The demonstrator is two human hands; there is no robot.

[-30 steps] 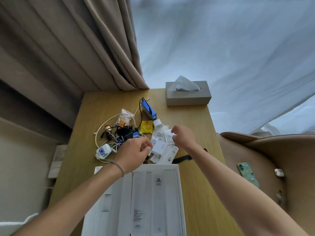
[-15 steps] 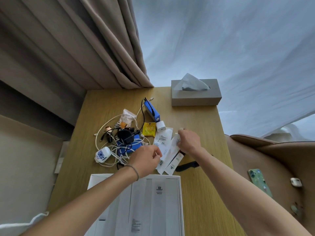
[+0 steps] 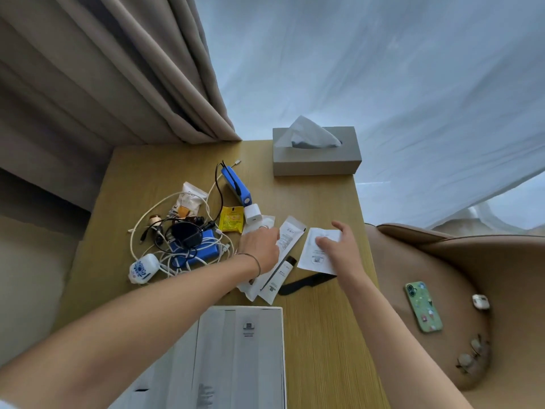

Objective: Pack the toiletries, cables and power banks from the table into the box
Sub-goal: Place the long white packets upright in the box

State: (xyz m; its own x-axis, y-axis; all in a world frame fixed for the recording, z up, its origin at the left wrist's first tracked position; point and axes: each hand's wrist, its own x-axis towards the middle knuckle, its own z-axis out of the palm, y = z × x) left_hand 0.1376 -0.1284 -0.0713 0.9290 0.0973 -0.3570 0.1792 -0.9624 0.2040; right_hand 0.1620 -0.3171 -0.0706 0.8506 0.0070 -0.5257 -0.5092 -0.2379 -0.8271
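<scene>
While over the table — right hand [image 3: 334,247] pinching a white sachet [image 3: 317,255], left hand [image 3: 261,246] gripping tubes [image 3: 287,240].

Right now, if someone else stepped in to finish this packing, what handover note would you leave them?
Left hand: on the white tubes; grip hidden.
Right hand: fingers on a white sachet at the table's right side; grip unclear.
On the table: tangled white cables over a blue power bank, second blue power bank, white charger, yellow sachet.
Box: near edge; none of these items lies in it.
Left: pack everything.
</scene>
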